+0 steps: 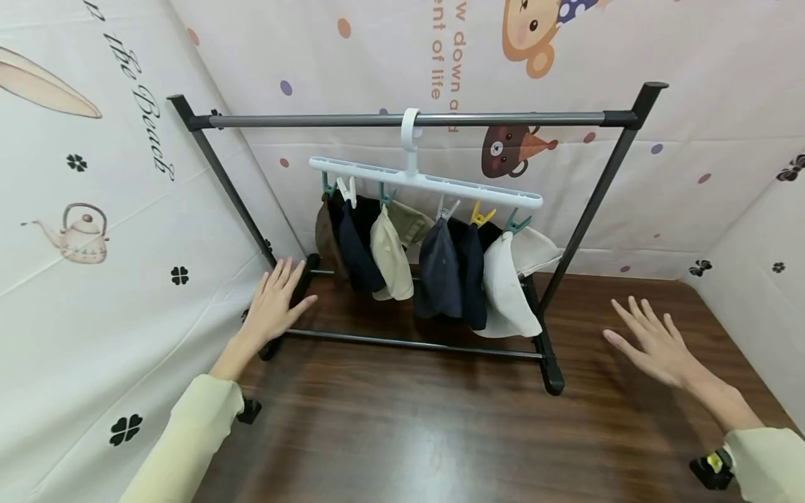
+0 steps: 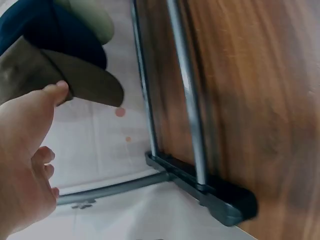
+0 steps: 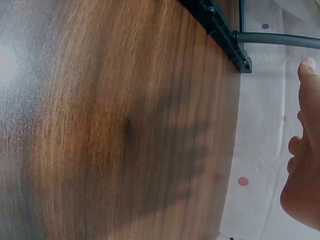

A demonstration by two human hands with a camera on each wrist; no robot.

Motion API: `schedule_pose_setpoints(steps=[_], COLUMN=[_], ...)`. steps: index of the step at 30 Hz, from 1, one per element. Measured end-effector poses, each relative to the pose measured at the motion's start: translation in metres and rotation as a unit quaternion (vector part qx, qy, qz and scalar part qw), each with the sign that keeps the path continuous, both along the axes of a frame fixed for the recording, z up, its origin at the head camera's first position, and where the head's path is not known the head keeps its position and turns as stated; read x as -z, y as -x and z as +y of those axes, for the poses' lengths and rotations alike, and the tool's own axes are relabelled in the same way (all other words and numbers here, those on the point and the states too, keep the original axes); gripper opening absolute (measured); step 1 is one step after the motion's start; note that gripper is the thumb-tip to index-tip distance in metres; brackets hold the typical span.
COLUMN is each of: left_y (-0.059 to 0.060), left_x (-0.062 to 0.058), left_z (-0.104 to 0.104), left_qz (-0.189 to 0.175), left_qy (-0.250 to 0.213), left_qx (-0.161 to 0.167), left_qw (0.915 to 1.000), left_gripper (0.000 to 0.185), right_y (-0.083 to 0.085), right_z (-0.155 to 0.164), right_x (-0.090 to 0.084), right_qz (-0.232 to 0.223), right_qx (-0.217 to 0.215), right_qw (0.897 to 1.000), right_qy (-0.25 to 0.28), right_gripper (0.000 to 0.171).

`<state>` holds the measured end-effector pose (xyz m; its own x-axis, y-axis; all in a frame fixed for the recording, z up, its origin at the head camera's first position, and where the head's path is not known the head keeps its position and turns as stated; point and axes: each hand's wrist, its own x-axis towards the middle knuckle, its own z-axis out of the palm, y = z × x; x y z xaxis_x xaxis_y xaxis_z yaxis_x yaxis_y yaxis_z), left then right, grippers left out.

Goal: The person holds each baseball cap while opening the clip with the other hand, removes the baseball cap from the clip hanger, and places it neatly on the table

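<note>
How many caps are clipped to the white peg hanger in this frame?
6 show: brown cap at the left end, then navy cap, beige cap, dark grey cap, second navy cap, white cap rightmost. Others may hide behind.

A black metal garment rack (image 1: 411, 120) stands upright at the wooden tabletop's (image 1: 409, 426) rear edge, its left foot beside the left hand (image 1: 274, 302).

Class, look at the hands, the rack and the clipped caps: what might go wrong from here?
1. The left hand is close to the rack's foot; a nudge might shift the light rack.
2. The clip hanger hangs by one hook and tilts; pulling one cap may swing it.
3. The right hand hovers apart, steadying nothing.
</note>
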<state>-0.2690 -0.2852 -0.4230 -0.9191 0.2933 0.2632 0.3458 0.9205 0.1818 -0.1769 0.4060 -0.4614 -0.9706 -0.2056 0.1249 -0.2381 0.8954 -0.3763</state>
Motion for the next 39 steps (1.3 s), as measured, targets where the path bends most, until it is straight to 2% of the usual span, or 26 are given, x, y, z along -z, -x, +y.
schedule_pose_setpoints(steps=[3,6,8,11,13,16,19,21,23,26,32,34,37,39], left_y=[0.010,0.019,0.024,0.034,0.042,0.055,0.066,0.071,0.074,0.071,0.062,0.061,0.060,0.059], left_x=[-0.008,-0.019,-0.027,-0.041,-0.052,-0.072,-0.092,-0.102,-0.107,-0.110,-0.109,-0.109,-0.109,-0.109], left_z=[0.006,0.014,0.020,0.031,0.039,0.049,0.058,0.062,0.066,0.069,0.068,0.068,0.069,0.069], left_qz=[0.031,0.057,0.066,0.057,0.035,-0.018,-0.074,-0.088,-0.089,-0.080,-0.044,-0.032,-0.022,-0.021], left_qy=[-0.024,-0.079,-0.131,-0.215,-0.267,-0.339,-0.407,-0.441,-0.465,-0.477,-0.486,-0.493,-0.513,-0.521], left_qx=[0.010,0.011,0.013,0.015,0.018,0.026,0.040,0.047,0.046,0.037,0.035,0.044,0.055,0.059], left_qw=[0.9992,0.9952,0.9891,0.9747,0.9629,0.9403,0.9095,0.8919,0.8795,0.8743,0.8724,0.8681,0.8561,0.8513], left_gripper=[0.073,0.065,0.060,0.053,0.052,0.055,0.058,0.058,0.055,0.052,0.050,0.050,0.046,0.045], right_y=[0.001,0.002,0.001,-0.004,-0.007,-0.006,-0.004,-0.002,-0.001,-0.002,-0.002,-0.002,-0.002,-0.002], right_z=[-0.001,-0.004,-0.005,-0.004,-0.004,-0.004,-0.007,-0.009,-0.011,-0.013,-0.014,-0.016,-0.020,-0.025], right_x=[-0.003,-0.004,-0.004,-0.004,-0.003,-0.005,-0.009,-0.013,-0.017,-0.023,-0.034,-0.038,-0.045,-0.049], right_qz=[0.001,-0.001,-0.005,-0.010,-0.013,-0.013,-0.007,0.004,0.019,0.041,0.071,0.078,0.094,0.107], right_qx=[-0.005,-0.011,-0.013,-0.011,-0.011,-0.012,-0.017,-0.023,-0.029,-0.041,-0.053,-0.044,-0.023,-0.013], right_qw=[1.000,1.000,1.000,1.000,1.000,1.000,1.000,0.999,0.999,0.997,0.995,0.995,0.994,0.993], right_qy=[0.004,0.007,0.008,0.009,0.010,0.013,0.019,0.026,0.035,0.047,0.051,0.054,0.052,0.045], right_gripper=[0.074,0.074,0.073,0.073,0.073,0.072,0.071,0.070,0.069,0.069,0.069,0.066,0.059,0.053])
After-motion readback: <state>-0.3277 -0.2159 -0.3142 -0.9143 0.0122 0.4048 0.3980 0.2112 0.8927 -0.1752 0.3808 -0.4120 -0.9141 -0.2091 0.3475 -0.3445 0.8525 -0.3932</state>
